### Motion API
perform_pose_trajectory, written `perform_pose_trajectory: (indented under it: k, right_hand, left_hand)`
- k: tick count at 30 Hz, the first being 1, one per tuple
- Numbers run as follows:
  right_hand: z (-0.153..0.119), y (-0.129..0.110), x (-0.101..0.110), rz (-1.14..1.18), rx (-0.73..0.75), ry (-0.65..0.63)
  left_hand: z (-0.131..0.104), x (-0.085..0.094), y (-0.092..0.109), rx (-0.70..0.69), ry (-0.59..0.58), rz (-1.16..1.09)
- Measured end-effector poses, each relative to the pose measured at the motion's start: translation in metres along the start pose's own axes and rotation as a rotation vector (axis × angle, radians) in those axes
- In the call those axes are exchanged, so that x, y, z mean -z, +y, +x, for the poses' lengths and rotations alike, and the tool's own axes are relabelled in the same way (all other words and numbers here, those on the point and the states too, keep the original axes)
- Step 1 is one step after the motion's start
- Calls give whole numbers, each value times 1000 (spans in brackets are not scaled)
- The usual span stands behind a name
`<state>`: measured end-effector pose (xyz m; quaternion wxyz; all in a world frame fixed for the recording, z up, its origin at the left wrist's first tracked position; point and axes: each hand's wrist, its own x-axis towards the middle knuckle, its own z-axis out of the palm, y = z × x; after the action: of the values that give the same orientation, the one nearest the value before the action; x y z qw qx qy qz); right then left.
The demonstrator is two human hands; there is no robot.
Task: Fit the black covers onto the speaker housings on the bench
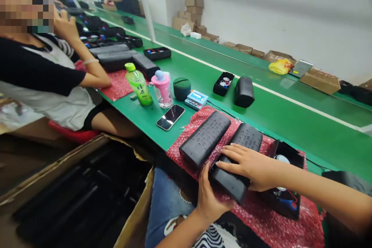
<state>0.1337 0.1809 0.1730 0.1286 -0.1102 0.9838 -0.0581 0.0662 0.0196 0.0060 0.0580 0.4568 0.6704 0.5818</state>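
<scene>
Fingers of the right hand lie flat and spread on the black speaker case, whose long side points away across the red bubble wrap, while the left hand cups its near end.

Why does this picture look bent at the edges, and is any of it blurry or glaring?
Head view: the wide lens bows the green bench and its white line. Soft, even light, faint shadows. The phone screen shows glare. The right hand and left hand on the black casing look fairly sharp; the far background is softer.
</scene>
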Motion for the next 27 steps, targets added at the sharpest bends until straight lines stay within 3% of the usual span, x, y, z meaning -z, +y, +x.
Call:
perform_pose_trajectory:
  k: [8, 27]
  right_hand:
    - [4, 22, -14, 33, -85, -46]
    - [9, 20, -25, 76, -105, -117]
  left_hand:
    - [-1, -5, -6, 32, -7, 36]
    - [2, -4, -4, -9, 4, 96]
